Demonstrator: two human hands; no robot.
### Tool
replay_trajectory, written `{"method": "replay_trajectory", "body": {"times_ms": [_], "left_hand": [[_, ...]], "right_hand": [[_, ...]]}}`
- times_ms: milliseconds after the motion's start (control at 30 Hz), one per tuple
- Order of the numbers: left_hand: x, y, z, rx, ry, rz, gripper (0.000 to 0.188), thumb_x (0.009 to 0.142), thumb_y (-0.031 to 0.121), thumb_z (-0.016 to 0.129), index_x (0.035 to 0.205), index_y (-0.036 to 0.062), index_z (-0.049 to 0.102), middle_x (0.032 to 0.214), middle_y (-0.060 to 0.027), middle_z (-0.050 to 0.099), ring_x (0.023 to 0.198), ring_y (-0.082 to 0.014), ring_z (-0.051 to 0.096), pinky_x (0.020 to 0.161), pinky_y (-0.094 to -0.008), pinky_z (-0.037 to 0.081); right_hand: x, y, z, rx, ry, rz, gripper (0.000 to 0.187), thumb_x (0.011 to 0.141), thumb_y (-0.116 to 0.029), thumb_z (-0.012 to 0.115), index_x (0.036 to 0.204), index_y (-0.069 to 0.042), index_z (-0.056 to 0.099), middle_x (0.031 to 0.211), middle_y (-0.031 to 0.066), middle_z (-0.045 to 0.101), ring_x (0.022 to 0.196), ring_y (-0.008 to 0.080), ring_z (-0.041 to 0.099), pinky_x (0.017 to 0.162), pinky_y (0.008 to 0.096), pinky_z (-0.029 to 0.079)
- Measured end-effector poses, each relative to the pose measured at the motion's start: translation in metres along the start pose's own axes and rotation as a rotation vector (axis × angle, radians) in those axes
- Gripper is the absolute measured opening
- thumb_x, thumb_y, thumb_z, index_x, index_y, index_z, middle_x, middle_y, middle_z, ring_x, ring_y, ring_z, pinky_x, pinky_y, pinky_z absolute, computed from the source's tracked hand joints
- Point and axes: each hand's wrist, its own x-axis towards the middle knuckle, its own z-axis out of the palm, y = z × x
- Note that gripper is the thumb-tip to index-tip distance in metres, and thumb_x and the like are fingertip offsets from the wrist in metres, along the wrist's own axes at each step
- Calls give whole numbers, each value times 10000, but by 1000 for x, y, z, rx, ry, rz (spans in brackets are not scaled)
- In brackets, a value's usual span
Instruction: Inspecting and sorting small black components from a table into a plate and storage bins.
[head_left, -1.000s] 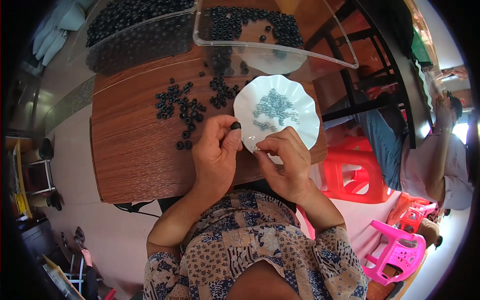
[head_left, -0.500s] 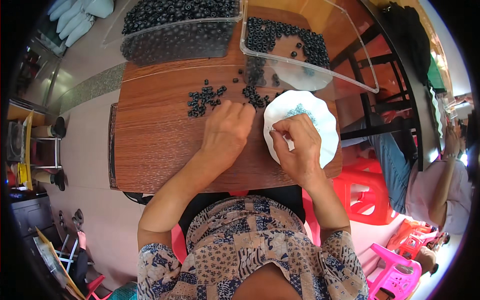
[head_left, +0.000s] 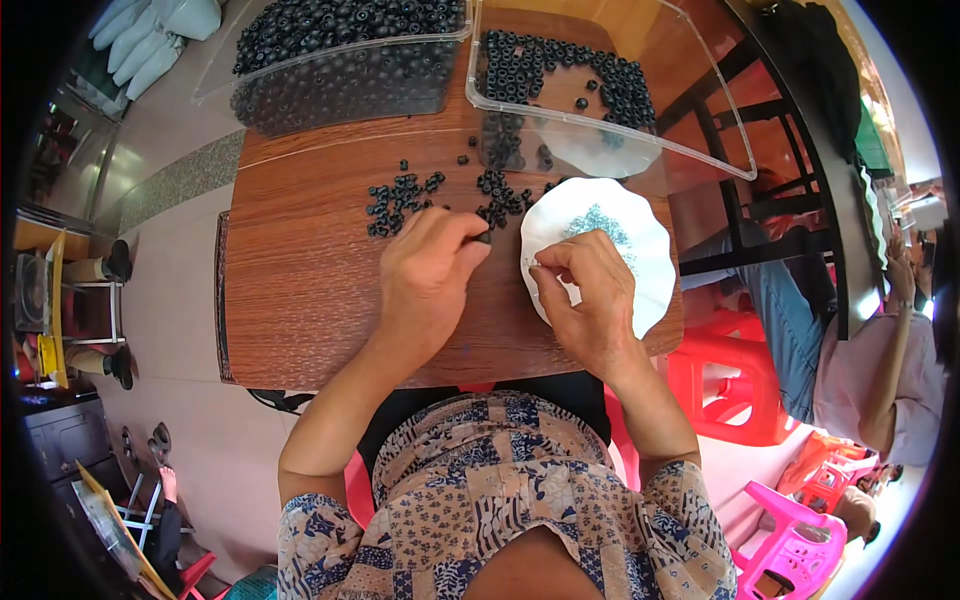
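The left hand (head_left: pixel 425 275) lies palm down on the wooden desk (head_left: pixel 300 300), its fingers curled together with the tips pinching a small black ring (head_left: pixel 483 238) at the edge of a loose scatter of black rings (head_left: pixel 400 195). The scatter spreads over the desk just beyond the knuckles, in two small clusters with a few strays further up.

The right hand (head_left: pixel 585 295) rests over the near part of a white scalloped plate (head_left: pixel 640 250), which sits near the desk's right edge. Its thumb and forefinger are pressed together on something tiny at the plate's left rim; it is too small to tell what it is. A small heap of pale blue-green bits (head_left: pixel 598 222) lies in the middle of the plate, just beyond the fingers. The two hands are near each other but not touching.

At the far side of the desk stand two clear plastic trays. The left tray (head_left: pixel 340 70) is filled thickly with black rings. The right tray (head_left: pixel 610 100) holds a thinner layer gathered toward its left and far parts, and its near corner overhangs the plate's far rim.

To the right, beside the desk, is a red plastic stool (head_left: pixel 730 385), and another person (head_left: pixel 860 370) in a pale top sits further right. A pink plastic chair (head_left: pixel 790 545) shows at the lower right.
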Motion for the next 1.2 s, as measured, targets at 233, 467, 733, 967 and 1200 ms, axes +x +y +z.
{"method": "replay_trajectory", "body": {"times_ms": [233, 467, 733, 967, 1200], "left_hand": [[-27, 5, -18, -1144, -102, -857, 198, 857, 32, 656, 1039, -43, 638, 867, -108, 670, 712, -129, 592, 658, -234, 477], [-42, 5, -11, -1367, -53, -869, 173, 860, 27, 656, 1023, -31, 652, 863, -90, 677, 724, -102, 587, 648, -212, 468], [-61, 9, -12, -1282, 24, -861, 185, 843, 10, 671, 1024, -26, 653, 837, -58, 657, 710, -94, 571, 641, -204, 464], [-75, 10, -19, -1457, 47, -973, 178, 871, 36, 644, 1038, -19, 615, 886, -76, 633, 750, -140, 567, 696, -271, 486], [-99, 0, -40, -1560, 39, -1042, 172, 892, 74, 626, 1037, -14, 600, 894, -88, 623, 747, -154, 562, 695, -285, 463]], "right_hand": [[3, -20, 0, 88, -22, -45, 220, 680, 96, 710, 842, -3, 600, 763, 82, 590, 673, 214, 549, 563, 293, 445], [6, -33, 7, 139, -44, -97, 230, 665, 108, 706, 839, 6, 595, 774, 91, 585, 675, 217, 550, 546, 294, 440], [4, -42, 13, 54, -130, -152, 238, 645, 121, 688, 836, 10, 599, 789, 106, 580, 659, 249, 530, 535, 327, 431], [-23, -59, 29, -142, -71, -280, 369, 613, 44, 640, 980, 80, 619, 857, 131, 567, 687, 257, 519, 568, 337, 438], [-37, -63, 35, 63, -270, -138, 438, 649, 75, 631, 1086, 37, 634, 933, 118, 593, 729, 252, 545, 603, 321, 456]]}}
